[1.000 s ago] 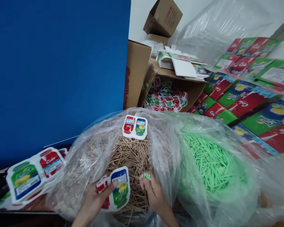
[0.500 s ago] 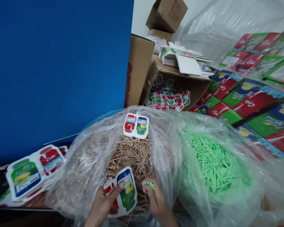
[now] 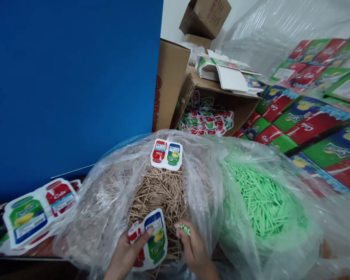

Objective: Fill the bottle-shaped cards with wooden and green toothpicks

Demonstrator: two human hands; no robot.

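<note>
My left hand (image 3: 125, 251) pinches a printed cola-and-Sprite card (image 3: 156, 239) with a white border, thumb across its front. Close to its right, my right hand (image 3: 195, 249) is closed around a small bunch of light green sticks (image 3: 184, 228), their ends showing above the fist. Both hands are over the near part of a clear plastic bag filled with thin brown sticks (image 3: 163, 188). Another double-bottle card (image 3: 167, 154) lies at the far side of those brown sticks. To the right, a second clear bag holds a heap of green sticks (image 3: 261, 198).
Stacked cards (image 3: 32, 214) lie at the left, beside a large blue panel (image 3: 76, 77). Behind the bags, an open cardboard box (image 3: 245, 107) contains many cards, with folded printed sheets (image 3: 230, 74) on top. Printed cartons (image 3: 306, 120) are piled at the right.
The view has shifted slightly, so the surroundings sit a little further left. Both hands keep their holds, and the card in the left hand has dipped slightly.
</note>
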